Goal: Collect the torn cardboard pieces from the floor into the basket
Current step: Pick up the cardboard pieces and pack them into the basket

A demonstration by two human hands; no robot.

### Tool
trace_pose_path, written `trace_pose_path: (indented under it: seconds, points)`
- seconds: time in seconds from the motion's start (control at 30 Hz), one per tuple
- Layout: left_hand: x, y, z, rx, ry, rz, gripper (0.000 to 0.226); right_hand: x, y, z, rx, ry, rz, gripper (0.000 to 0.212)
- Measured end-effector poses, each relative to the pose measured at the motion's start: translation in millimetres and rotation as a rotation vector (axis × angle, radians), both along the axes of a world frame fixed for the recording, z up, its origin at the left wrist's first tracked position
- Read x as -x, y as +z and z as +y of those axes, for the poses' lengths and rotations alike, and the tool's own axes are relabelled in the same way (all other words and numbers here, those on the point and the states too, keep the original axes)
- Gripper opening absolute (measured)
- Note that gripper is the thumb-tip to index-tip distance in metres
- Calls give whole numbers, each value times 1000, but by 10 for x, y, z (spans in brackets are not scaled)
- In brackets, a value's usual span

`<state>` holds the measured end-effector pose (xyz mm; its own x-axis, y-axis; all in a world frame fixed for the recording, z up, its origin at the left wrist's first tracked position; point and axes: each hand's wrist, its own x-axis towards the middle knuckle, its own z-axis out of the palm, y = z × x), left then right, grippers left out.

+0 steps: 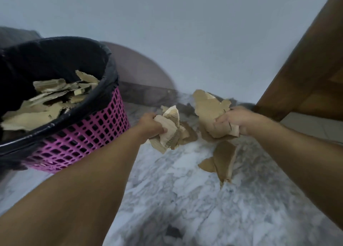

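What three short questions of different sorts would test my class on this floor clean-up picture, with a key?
1. True or false: the pink basket is lined with a black bag and already holds cardboard.
2. Which hand holds the wide flat piece? A the left hand B the right hand C neither
3. Fill in: a loose cardboard piece lies on the ____ floor below the right hand.

Key
1. True; torn pieces lie inside it.
2. B; the left hand grips a crumpled bundle, the right a flat piece.
3. Marble.
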<state>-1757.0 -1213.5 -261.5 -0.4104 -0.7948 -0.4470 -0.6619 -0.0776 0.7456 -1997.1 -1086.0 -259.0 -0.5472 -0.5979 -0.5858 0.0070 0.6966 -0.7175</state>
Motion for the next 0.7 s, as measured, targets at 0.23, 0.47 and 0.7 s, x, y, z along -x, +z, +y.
trace_pose_path:
  seconds: [0.23, 0.47, 0.7]
  points:
    - [-79, 969, 92, 90, -44, 110, 45, -236, 1074, 135, 86, 68, -67, 16]
    - [-391, 2000, 103, 121, 24, 219, 49, -693, 2168, -39, 215, 124, 72, 21]
    - [-1282, 2546, -230, 158, 237, 258, 45, -1502, 2807, -612, 388, 165, 141, 45]
